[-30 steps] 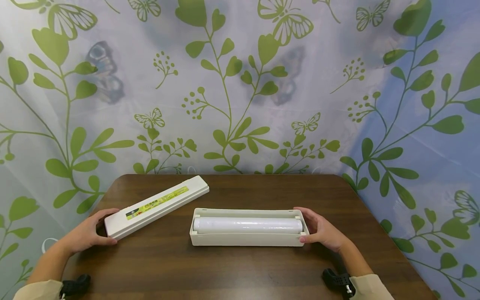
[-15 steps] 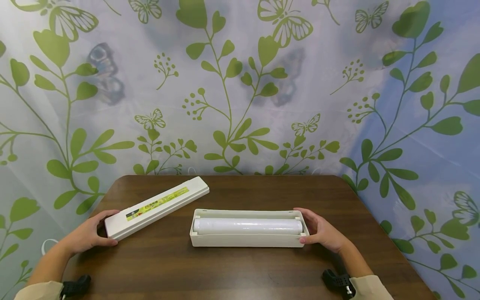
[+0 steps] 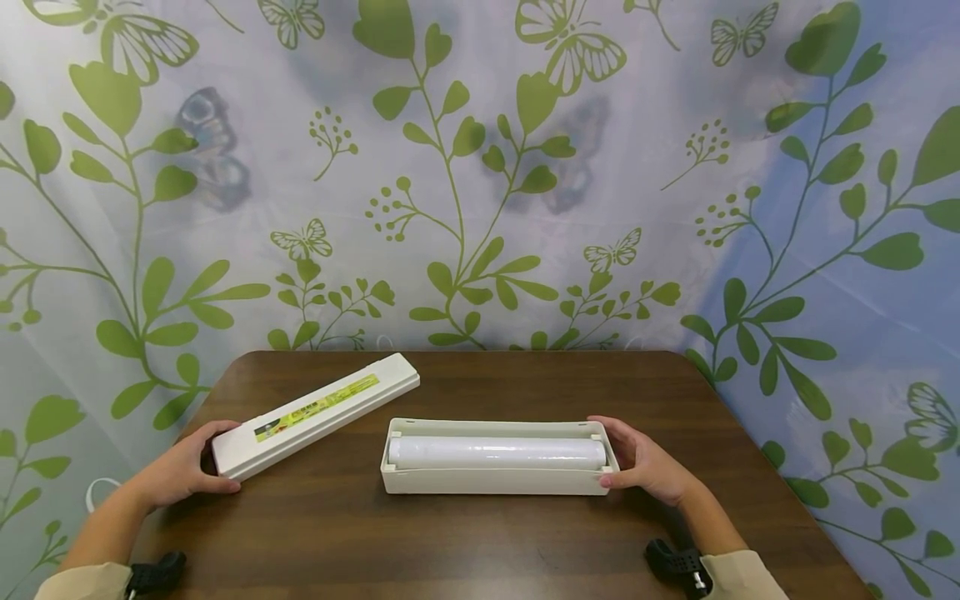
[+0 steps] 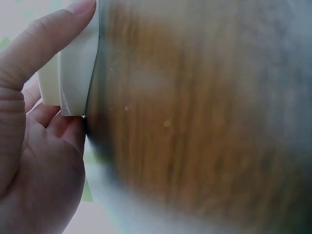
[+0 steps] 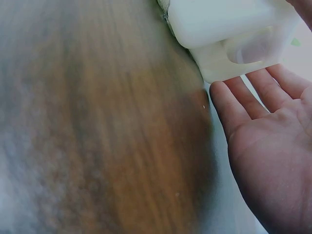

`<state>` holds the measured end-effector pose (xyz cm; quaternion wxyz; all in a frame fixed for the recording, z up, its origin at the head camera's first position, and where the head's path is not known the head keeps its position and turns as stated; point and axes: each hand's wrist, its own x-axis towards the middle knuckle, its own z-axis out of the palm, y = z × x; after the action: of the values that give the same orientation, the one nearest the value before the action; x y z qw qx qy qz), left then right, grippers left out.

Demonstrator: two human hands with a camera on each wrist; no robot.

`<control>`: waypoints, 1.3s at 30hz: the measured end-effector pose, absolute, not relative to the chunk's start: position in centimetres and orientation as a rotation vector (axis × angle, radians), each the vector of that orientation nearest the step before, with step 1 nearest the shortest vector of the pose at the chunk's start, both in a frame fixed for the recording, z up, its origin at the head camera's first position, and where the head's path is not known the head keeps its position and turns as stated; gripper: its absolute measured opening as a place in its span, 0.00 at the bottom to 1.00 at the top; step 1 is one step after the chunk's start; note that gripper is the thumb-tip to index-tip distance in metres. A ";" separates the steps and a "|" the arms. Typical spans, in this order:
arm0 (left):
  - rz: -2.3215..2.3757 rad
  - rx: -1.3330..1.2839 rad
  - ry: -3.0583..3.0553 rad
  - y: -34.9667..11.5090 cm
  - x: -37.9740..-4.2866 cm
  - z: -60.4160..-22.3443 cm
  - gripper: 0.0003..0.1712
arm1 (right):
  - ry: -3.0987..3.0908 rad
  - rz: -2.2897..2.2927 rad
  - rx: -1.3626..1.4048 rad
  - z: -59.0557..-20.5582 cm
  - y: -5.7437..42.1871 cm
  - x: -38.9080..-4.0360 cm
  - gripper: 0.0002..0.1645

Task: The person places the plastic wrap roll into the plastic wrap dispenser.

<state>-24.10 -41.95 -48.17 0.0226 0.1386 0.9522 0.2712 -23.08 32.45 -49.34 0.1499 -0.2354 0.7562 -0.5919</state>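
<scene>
A long white lid [image 3: 318, 410] with a yellow-green label lies slantwise at the left of the table in the head view. My left hand [image 3: 180, 468] holds its near left end, thumb on the front side and fingers behind. The left wrist view shows the lid's end [image 4: 78, 78] between thumb and fingers. To the right, a white cling film box [image 3: 495, 481] stands uncovered with a roll of cling film [image 3: 497, 452] inside. Its right end is gripped by my right hand [image 3: 651, 467], thumb at the front corner and fingertips at the back corner.
Both things are on a dark brown wooden table [image 3: 480, 542] with rounded far corners. Behind it hangs a pale curtain [image 3: 480, 250] printed with green leaves and butterflies. Black wrist straps [image 3: 675, 560] sit at both sleeves.
</scene>
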 end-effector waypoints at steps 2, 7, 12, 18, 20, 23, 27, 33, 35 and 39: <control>0.833 0.425 2.953 -41.9 -24.1 -48.2 0.52 | 2.172 -1.701 -0.676 -49.3 32.5 -23.1 0.53; 0.863 0.451 2.975 -41.8 -24.1 -48.3 0.51 | 2.163 -1.709 -0.681 -49.3 32.5 -23.0 0.53; 0.912 0.476 2.994 -41.6 -23.9 -48.5 0.50 | 2.155 -1.715 -0.693 -49.4 32.5 -23.0 0.54; 0.979 0.452 2.989 -41.4 -23.7 -48.5 0.48 | 2.154 -1.711 -0.696 -49.3 32.5 -23.0 0.54; 0.988 0.452 2.995 -41.3 -23.7 -48.5 0.48 | 2.154 -1.712 -0.696 -49.3 32.5 -23.0 0.54; 0.992 0.472 3.013 -41.1 -23.6 -48.4 0.48 | 2.153 -1.715 -0.698 -49.3 32.5 -23.0 0.55; 1.000 0.512 3.042 -40.8 -23.5 -48.2 0.48 | 2.152 -1.718 -0.698 -49.3 32.5 -23.0 0.56; 1.004 0.528 3.072 -40.4 -23.4 -47.9 0.47 | 2.148 -1.721 -0.703 -49.3 32.4 -23.0 0.55; 1.010 0.527 3.079 -40.2 -23.4 -47.8 0.47 | 2.148 -1.722 -0.702 -49.3 32.4 -23.0 0.55; 1.020 0.510 3.104 -39.8 -23.2 -47.6 0.47 | 2.151 -1.715 -0.694 -49.3 32.5 -23.1 0.55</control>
<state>-23.20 -39.78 -47.58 -0.0826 0.1537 0.9354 0.3074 -23.07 32.46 -49.35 0.1514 -0.2419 0.7494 -0.5974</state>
